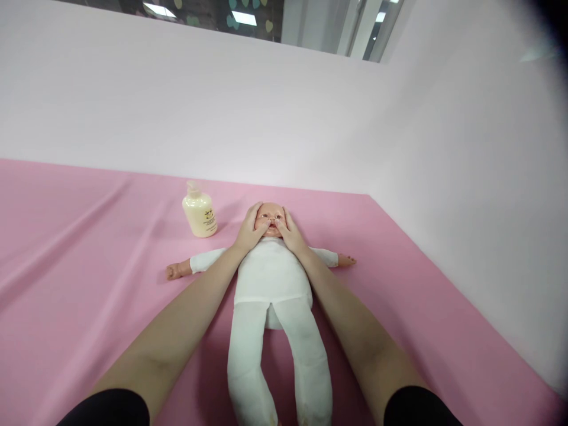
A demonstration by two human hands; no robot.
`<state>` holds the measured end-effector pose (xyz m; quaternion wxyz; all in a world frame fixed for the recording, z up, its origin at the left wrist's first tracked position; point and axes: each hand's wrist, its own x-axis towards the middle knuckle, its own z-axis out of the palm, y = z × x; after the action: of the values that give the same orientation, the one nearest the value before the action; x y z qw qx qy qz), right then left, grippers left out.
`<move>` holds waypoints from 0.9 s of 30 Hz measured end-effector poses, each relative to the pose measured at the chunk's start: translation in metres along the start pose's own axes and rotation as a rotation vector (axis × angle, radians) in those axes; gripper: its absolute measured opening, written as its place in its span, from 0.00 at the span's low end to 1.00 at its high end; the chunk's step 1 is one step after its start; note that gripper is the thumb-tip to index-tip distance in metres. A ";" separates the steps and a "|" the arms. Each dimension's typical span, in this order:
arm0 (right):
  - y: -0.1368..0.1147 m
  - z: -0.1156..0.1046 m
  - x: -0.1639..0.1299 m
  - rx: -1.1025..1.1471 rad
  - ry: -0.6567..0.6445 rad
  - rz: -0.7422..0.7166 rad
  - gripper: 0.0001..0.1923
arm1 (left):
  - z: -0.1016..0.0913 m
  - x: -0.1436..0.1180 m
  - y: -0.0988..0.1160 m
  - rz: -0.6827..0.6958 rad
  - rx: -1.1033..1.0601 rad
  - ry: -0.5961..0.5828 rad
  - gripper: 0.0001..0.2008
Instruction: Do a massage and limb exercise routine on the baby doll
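A baby doll (pixel 273 269) lies on its back on a pink sheet, its white cloth body and legs pointing toward me and its arms spread out sideways. My left hand (pixel 250 229) cups one side of the doll's head, with the fingers along the side and the thumb on the cheek beside the nose and mouth. On the opposite side my right hand (pixel 291 231) holds the head in the same way. Both thumbs nearly meet over the upper lip. The fingertips are partly hidden behind the head.
A pale yellow pump bottle (pixel 200 214) stands upright left of the doll's head. The pink sheet (pixel 110 248) has folds on the left. White walls (pixel 199 106) rise behind and to the right, with a window opening (pixel 328 26) at the top.
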<state>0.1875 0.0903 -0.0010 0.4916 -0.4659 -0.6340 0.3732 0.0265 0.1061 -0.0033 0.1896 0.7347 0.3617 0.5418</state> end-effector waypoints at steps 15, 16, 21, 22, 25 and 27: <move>-0.004 0.000 -0.003 -0.005 -0.001 0.005 0.44 | -0.001 0.000 0.004 -0.027 -0.005 -0.013 0.28; -0.005 0.000 -0.003 -0.006 -0.001 0.006 0.44 | -0.001 0.000 0.004 -0.028 -0.006 -0.010 0.28; -0.006 0.000 -0.003 -0.018 0.002 0.011 0.44 | 0.000 0.000 0.003 -0.014 0.000 -0.012 0.28; -0.006 0.000 -0.003 -0.020 0.002 0.008 0.44 | 0.000 0.000 0.003 -0.011 0.002 -0.012 0.28; -0.005 0.000 -0.001 -0.017 0.001 0.001 0.44 | -0.001 0.000 0.003 -0.009 0.003 -0.011 0.28; -0.003 0.001 0.000 -0.008 0.003 0.008 0.43 | -0.001 0.000 0.003 -0.010 0.003 -0.015 0.28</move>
<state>0.1859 0.0896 0.0018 0.4891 -0.4708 -0.6332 0.3718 0.0268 0.1044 -0.0014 0.1938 0.7373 0.3646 0.5348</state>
